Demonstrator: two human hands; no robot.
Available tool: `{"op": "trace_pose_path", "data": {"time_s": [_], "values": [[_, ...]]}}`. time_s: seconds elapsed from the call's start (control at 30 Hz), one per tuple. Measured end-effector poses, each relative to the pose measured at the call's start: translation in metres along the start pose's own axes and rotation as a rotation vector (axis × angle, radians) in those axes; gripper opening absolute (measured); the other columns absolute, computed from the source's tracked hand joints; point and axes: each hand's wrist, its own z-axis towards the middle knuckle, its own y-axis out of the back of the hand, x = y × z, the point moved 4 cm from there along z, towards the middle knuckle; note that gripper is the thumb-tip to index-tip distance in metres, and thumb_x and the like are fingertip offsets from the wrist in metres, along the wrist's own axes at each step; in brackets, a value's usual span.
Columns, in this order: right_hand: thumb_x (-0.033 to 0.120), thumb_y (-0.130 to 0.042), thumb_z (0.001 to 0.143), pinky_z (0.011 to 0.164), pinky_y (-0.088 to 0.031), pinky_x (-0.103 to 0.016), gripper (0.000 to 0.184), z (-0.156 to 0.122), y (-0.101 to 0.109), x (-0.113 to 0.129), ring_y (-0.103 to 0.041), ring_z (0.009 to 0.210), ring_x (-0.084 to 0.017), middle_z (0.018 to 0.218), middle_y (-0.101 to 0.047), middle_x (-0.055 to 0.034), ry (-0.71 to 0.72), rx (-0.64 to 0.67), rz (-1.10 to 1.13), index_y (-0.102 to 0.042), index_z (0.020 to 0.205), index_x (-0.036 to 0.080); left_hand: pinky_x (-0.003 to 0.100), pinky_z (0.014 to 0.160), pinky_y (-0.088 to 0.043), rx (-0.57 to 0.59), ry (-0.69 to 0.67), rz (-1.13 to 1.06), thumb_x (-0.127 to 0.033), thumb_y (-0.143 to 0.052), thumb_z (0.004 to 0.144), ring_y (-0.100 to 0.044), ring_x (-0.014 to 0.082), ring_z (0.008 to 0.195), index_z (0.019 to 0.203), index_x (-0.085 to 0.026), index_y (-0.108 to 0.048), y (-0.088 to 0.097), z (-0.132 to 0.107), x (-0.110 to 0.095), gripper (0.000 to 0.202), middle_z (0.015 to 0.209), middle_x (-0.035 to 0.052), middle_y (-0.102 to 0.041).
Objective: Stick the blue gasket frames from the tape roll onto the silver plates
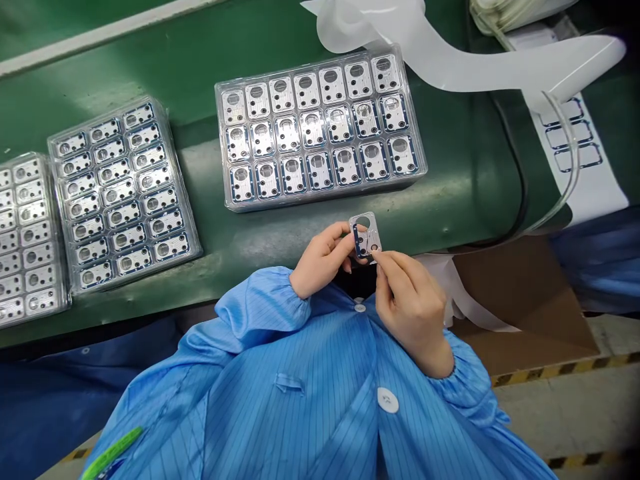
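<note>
A small silver metal plate [365, 236] with a blue edge and round holes is held up close to my chest, over the near edge of the green table [195, 73]. My left hand [323, 260] grips it from the left with curled fingers. My right hand [413, 303] pinches its lower right corner between thumb and forefinger. Straight ahead lies a clear plastic tray [320, 130] with three rows of the same plates in its pockets.
Two more filled trays lie to the left, one [123, 193] beside another [27, 240] at the frame edge. A white backing strip [450, 60] curls across the top right, over a sheet of blue-outlined labels [575, 143]. A brown cardboard box [525, 300] stands at right.
</note>
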Motion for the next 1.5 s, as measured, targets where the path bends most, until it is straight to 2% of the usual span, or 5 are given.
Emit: {"op": "trace_pose_path", "data": {"time_s": [0.23,0.53,0.83,1.13,1.5], "values": [[0.002,-0.052,0.09,0.09,-0.057,-0.04,0.043,-0.002,-0.002,0.003,-0.065,0.107,-0.026,0.118,-0.064,-0.0164,-0.093,0.089,0.115,-0.057,0.131,0.014,0.018,0.053,-0.047,-0.059,-0.064,-0.009,-0.049,-0.059,0.092,-0.06,0.0095,0.063,0.111,-0.013,-0.06,0.0,-0.001,0.002,0.041,0.072,0.002,-0.065],[0.01,-0.057,0.09,0.083,-0.057,-0.039,0.037,0.001,-0.003,0.001,-0.062,0.09,-0.019,0.127,-0.051,-0.0187,-0.185,0.087,0.238,-0.061,0.127,0.014,0.018,0.051,-0.044,-0.085,-0.06,0.009,-0.049,-0.058,0.092,-0.058,0.0081,0.058,0.11,-0.014,-0.06,0.001,-0.002,0.001,0.04,0.071,0.0008,-0.064],[0.015,-0.058,0.09,0.1,-0.051,-0.045,0.035,0.003,-0.002,-0.014,-0.059,0.118,-0.026,0.125,-0.057,-0.0136,-0.285,0.058,0.396,-0.064,0.125,0.019,0.016,0.049,-0.043,-0.052,-0.061,0.009,-0.047,-0.058,0.093,-0.065,0.0092,0.064,0.109,-0.014,-0.06,0.0,-0.002,0.002,0.037,0.076,0.0015,-0.065],[0.016,-0.056,0.091,0.095,-0.055,-0.042,0.034,0.002,-0.003,-0.012,-0.065,0.11,-0.025,0.116,-0.065,-0.012,-0.268,0.037,0.317,-0.065,0.123,0.019,0.015,0.049,-0.043,-0.026,-0.064,0.008,-0.047,-0.058,0.093,-0.064,0.0081,0.063,0.11,-0.013,-0.06,-0.001,-0.002,0.001,0.038,0.082,0.003,-0.067],[0.018,-0.055,0.091,0.091,-0.051,-0.04,0.046,-0.004,-0.01,-0.005,-0.066,0.106,-0.026,0.119,-0.067,-0.013,-0.165,0.059,0.076,-0.054,0.136,0.02,0.016,0.049,-0.043,-0.043,-0.061,0.014,-0.051,-0.058,0.092,-0.059,0.0067,0.058,0.111,-0.014,-0.061,0.0,-0.002,0.001,0.042,0.078,0.0015,-0.065]]}}
